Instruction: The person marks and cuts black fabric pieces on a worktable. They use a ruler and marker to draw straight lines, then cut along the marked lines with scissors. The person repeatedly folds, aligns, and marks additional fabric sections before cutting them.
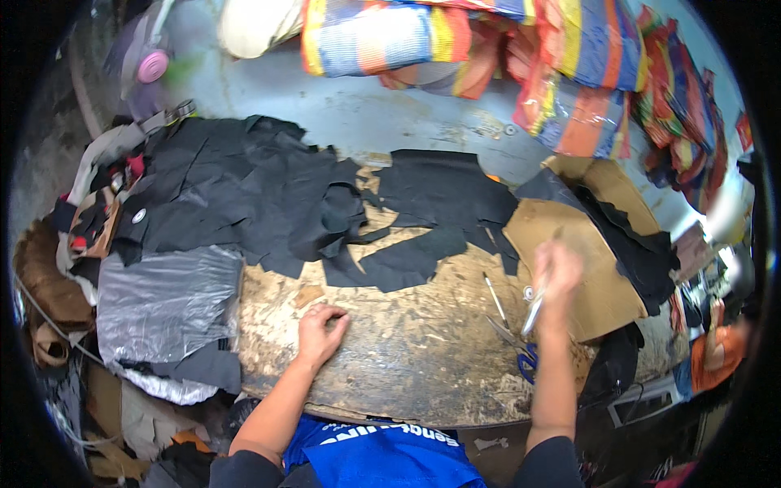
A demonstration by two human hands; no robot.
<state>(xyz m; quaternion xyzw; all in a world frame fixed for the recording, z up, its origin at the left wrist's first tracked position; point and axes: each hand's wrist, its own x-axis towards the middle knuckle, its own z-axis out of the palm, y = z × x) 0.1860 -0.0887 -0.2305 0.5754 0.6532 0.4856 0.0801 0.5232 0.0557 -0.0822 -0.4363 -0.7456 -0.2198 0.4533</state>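
My left hand [321, 329] rests on the worn wooden worktop [407, 358] with its fingers curled under, holding nothing. My right hand [557, 272] is blurred and hovers over the edge of a brown cardboard pattern piece [598, 293]; it grips a thin silver pen-like tool [533, 313] that points down toward me. Scissors with blue handles [521, 350] lie on the wood just below that hand. A second thin metal tool [495, 297] lies to their left. Black cut pieces of material [423, 236] are spread across the far half of the worktop.
A heap of black scraps [236, 195] and a clear plastic bag [167, 301] cover the left side. Striped colourful woven bags [488, 41] are piled at the back and right. More cardboard and black pieces [626, 220] lie at the right, with clutter around the worktop's rim.
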